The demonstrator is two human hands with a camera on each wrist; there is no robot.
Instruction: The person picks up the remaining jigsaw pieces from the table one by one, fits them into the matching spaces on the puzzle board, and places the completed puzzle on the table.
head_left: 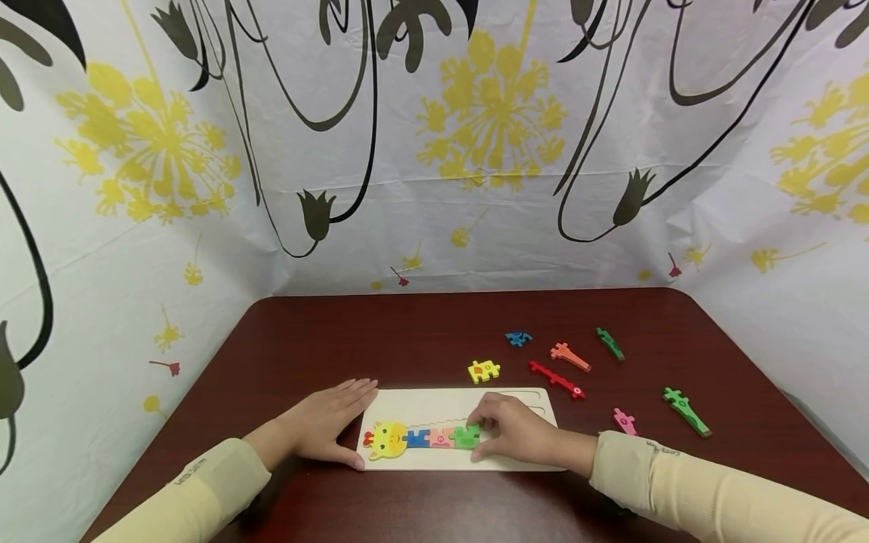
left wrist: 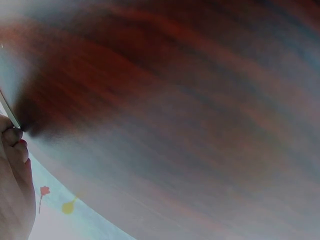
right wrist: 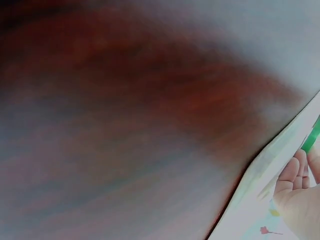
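Observation:
A pale wooden puzzle board (head_left: 421, 403) lies on the table. In its tray, a yellow giraffe-head piece (head_left: 388, 440) is followed by a blue piece (head_left: 417, 438), a pink piece (head_left: 442, 437) and a green piece (head_left: 465, 437). My right hand (head_left: 519, 431) pinches the green piece between thumb and fingers at the row's right end; the right wrist view catches only a green edge beside the fingers. Spread along the board's left edge, my left hand (head_left: 330, 424) touches it with thumb and fairly straight fingers. The left wrist view cuts off most of that hand.
Loose pieces lie beyond and right of the board: yellow (head_left: 484, 371), blue (head_left: 519, 339), orange (head_left: 570, 356), red (head_left: 557, 378), pink (head_left: 624, 421) and two green ones (head_left: 687, 412). A patterned white cloth (head_left: 407, 226) hangs around the dark red table (head_left: 326, 339).

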